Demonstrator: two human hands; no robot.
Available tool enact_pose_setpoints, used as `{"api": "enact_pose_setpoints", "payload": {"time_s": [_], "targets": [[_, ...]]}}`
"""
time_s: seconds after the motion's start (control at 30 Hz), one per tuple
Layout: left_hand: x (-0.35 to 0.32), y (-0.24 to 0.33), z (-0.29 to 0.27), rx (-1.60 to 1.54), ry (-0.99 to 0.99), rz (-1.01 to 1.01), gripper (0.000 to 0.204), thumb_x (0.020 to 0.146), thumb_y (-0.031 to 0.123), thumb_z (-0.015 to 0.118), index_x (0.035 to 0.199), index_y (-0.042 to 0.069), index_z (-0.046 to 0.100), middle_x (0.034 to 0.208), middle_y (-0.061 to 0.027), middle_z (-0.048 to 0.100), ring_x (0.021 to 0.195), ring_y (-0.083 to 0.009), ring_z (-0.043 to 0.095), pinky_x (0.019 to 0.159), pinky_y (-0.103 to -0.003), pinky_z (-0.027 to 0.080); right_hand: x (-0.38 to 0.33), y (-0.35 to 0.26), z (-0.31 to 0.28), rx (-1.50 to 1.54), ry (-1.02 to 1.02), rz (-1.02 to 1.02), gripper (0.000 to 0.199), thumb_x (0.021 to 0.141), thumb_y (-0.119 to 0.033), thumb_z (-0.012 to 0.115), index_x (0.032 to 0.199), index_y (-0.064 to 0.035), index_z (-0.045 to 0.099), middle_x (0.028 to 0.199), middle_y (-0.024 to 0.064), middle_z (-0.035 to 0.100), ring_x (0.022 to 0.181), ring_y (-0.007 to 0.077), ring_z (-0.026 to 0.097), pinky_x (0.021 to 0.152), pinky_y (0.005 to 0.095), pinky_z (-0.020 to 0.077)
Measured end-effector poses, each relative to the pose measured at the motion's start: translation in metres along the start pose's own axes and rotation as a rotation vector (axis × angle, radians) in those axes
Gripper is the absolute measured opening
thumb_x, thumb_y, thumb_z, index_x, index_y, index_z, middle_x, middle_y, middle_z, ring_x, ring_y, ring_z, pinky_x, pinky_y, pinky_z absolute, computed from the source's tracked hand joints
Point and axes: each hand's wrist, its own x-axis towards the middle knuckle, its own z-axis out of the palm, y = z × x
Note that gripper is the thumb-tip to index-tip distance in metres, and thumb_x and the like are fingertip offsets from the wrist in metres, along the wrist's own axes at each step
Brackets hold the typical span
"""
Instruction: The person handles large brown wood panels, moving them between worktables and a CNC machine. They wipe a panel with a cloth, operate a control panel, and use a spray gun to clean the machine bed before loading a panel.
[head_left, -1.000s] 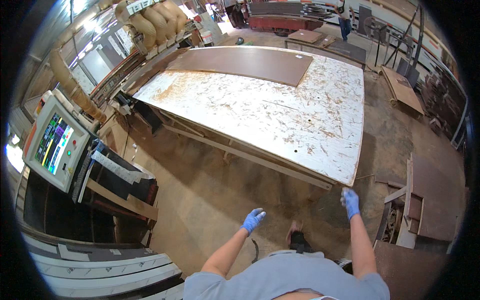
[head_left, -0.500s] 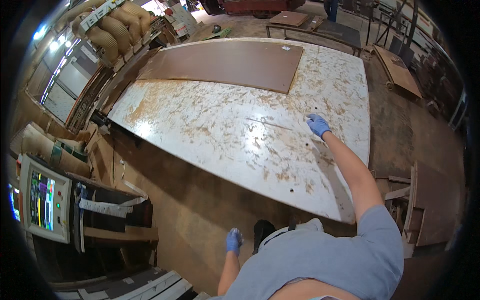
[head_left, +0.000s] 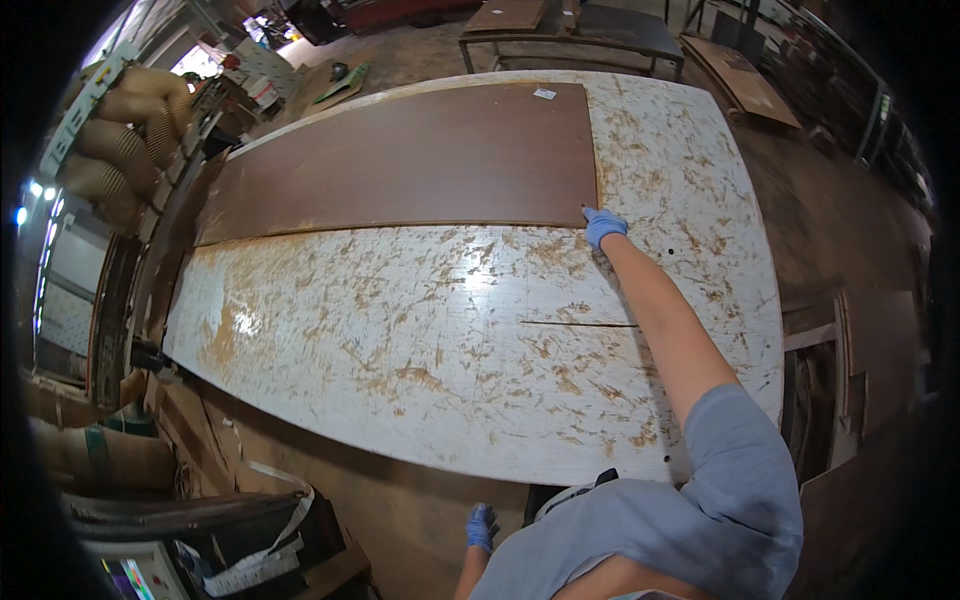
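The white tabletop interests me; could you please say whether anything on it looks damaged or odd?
Yes: the white tabletop is mottled with brownish marks, perhaps scrapes, and a dark straight line, perhaps a cut, runs toward the right forearm, breaking up the pale surface. The brown board at the right hand shows no clear damage.

I count one table (head_left: 450, 340); on it, one panel (head_left: 420, 160) bearing one label (head_left: 544, 94); above it, one right hand (head_left: 605, 228); before it, one left hand (head_left: 481, 527); behind it, one bench (head_left: 630, 32).
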Motion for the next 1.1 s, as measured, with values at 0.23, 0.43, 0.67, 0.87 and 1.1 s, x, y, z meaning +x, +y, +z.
{"api": "enact_pose_setpoints", "payload": {"time_s": [0.23, 0.43, 0.67, 0.87, 1.1], "targets": [[0.032, 0.047, -0.027, -0.014, 0.045, -0.013, 0.043, 0.085, 0.039, 0.055, 0.124, 0.024, 0.045, 0.119, -0.0034, 0.056, 0.1, -0.023, 0.055, 0.074, -0.044, 0.047, 0.021, -0.026, -0.005, 0.04, 0.063, -0.035, 0.04, 0.075, -0.019, 0.053, 0.114, -0.0152, 0.052, 0.107, 0.0166, 0.062, 0.101, 0.0327, 0.059, 0.083, 0.0447, 0.0455], [0.024, 0.041, -0.031, 0.015, 0.103, 0.083, 0.041, 0.086, 0.035, 0.059, 0.121, 0.016, 0.049, 0.105, -0.0029, 0.06, 0.091, -0.0177, 0.059, 0.065, -0.034, 0.048, 0.034, -0.01, 0.002, 0.112, 0.041, -0.089, 0.044, 0.073, -0.024, 0.051, 0.115, -0.0119, 0.05, 0.112, 0.0209, 0.058, 0.105, 0.0379, 0.055, 0.088, 0.0436, 0.0436], [-0.001, -0.033, -0.024, 0.091, 0.143, 0.103, 0.048, 0.087, 0.037, 0.057, 0.127, 0.015, 0.044, 0.114, -0.0044, 0.057, 0.1, -0.0205, 0.056, 0.073, -0.038, 0.048, -0.094, -0.016, 0.017, 0.147, -0.286, -0.19, 0.045, 0.069, -0.014, 0.051, 0.114, -0.0044, 0.049, 0.103, 0.0257, 0.059, 0.097, 0.0356, 0.06, 0.078, 0.0406, 0.0487], [-0.029, -0.15, 0.011, 0.065, 0.127, 0.053, 0.046, 0.086, 0.037, 0.058, 0.124, 0.013, 0.049, 0.105, -0.0039, 0.06, 0.091, -0.0183, 0.057, 0.07, -0.036, 0.047, -0.272, -0.023, 0.076, 0.099, -0.667, -0.589, 0.036, 0.068, -0.015, 0.059, 0.099, 0.0022, 0.054, 0.088, 0.0178, 0.061, 0.066, 0.0262, 0.063, 0.052, 0.0379, 0.0525], [-0.054, -0.229, -0.01, 0.456, 0.114, 0.198, 0.049, 0.085, 0.041, 0.057, 0.122, 0.008, 0.054, 0.11, -0.0111, 0.06, 0.089, -0.0186, 0.059, 0.071, -0.031, 0.049, -0.482, 0.01, 0.222, 0.553, -1.051, -0.991, 0.075, 0.08, -0.017, 0.062, 0.141, -0.0013, 0.02, 0.119, 0.0197, 0.052, 0.09, 0.0264, 0.058, 0.077, 0.0353, 0.0488]]}}
